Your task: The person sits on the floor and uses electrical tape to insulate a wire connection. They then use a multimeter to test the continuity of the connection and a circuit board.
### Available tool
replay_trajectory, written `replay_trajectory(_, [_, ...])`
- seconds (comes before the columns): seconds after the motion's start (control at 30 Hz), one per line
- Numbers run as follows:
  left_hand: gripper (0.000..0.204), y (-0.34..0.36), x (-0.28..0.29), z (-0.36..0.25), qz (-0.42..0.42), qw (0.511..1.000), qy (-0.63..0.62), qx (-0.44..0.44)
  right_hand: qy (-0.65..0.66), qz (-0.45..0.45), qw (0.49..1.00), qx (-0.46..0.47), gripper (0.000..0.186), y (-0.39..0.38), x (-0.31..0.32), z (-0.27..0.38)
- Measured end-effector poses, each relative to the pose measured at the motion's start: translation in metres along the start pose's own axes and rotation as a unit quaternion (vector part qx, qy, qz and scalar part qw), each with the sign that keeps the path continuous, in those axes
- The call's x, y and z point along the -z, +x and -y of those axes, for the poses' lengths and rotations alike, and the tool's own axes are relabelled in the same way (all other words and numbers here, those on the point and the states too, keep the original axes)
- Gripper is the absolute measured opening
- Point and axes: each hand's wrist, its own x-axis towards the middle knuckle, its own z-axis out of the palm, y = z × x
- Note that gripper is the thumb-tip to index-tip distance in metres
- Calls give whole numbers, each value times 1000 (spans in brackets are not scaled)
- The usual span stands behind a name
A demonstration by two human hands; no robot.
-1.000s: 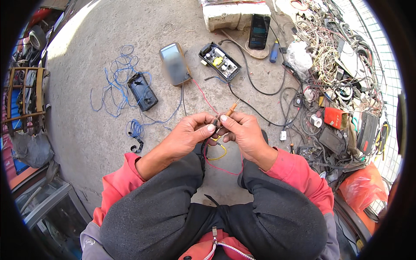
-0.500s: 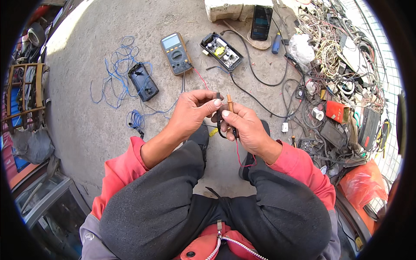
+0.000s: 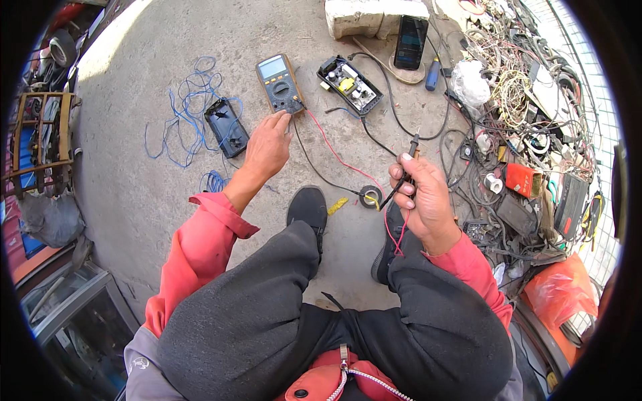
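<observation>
My left hand [image 3: 266, 144] reaches up to the bottom edge of a grey-orange multimeter [image 3: 277, 81], fingers extended and nothing visible in them. My right hand [image 3: 421, 200] is closed on the test probes [image 3: 414, 146], a dark one and an orange one, with tips pointing up and red and black leads trailing below. A black roll of tape [image 3: 371, 196] lies beside it, near a yellow scrap [image 3: 338, 205]. Right of the meter is an open black case with a circuit board [image 3: 351, 87]; left of it lie an empty black housing [image 3: 226, 127] and tangled blue wire [image 3: 189, 112].
A phone [image 3: 410, 43] stands before a white block [image 3: 354, 17], beside a blue-handled screwdriver [image 3: 432, 75]. A heap of cables and scrap [image 3: 521, 93] with a red box [image 3: 525, 178] fills the right. A wooden frame [image 3: 40, 144] and glass-paned cabinet [image 3: 73, 321] are at left.
My hands have separated. The left moved up to the meter, while the right moved rightward with the probes. The tape roll and my left shoe now show clearly between them.
</observation>
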Motion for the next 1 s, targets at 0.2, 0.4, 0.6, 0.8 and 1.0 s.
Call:
replay_trajectory(0.2, [55, 18, -21, 10, 41, 996, 57, -54, -11, -2, 1000, -10, 16, 2, -6, -3])
replay_trajectory(0.4, [55, 29, -31, 17, 77, 994, 56, -59, -24, 11, 999, -36, 13, 3, -7, -7])
replay_trajectory(0.6, [54, 28, -36, 20, 87, 993, 45, -59, -31, 15, 998, -44, 14, 5, -5, -10])
replay_trajectory(0.8, [56, 30, -38, 19, 91, 994, 26, -56, -22, 22, 998, -56, 15, 6, -3, -10])
replay_trajectory(1.0, [61, 32, -33, 15, 114, 991, 54, -42, -25, 30, 997, -64, 15, 7, 0, -11])
